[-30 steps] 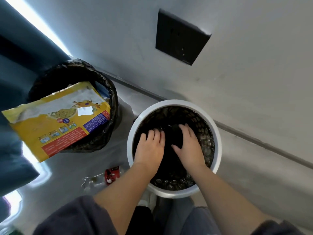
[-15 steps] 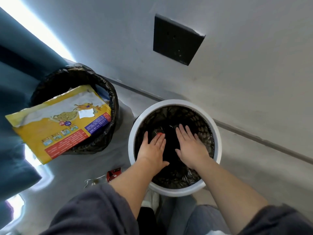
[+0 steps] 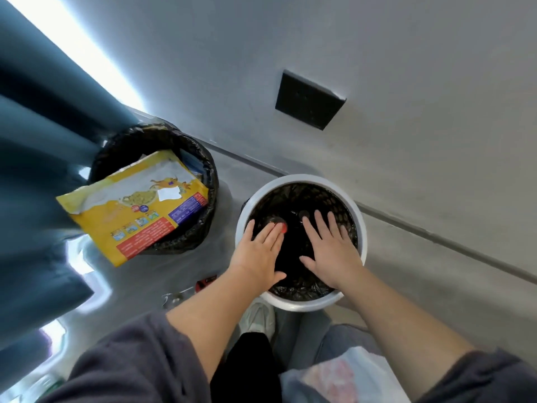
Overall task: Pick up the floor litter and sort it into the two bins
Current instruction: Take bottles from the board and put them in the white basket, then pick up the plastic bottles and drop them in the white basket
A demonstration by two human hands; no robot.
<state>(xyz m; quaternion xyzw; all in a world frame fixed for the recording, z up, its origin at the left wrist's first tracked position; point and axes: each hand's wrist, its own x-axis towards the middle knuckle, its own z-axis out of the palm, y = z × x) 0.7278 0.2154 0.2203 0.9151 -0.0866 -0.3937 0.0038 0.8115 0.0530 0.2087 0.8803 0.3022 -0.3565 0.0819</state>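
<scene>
A round white-rimmed bin [image 3: 302, 178] lined in black sits mid-frame. To its left, a black-bagged bin [image 3: 213, 184] holds a yellow printed packet [image 3: 130, 210]. The left hand [image 3: 258, 251] and right hand [image 3: 331, 251] spread flat over the white bin, fingers straight, holding nothing. A small red wrapper [image 3: 205, 283] lies on the floor below.
</scene>
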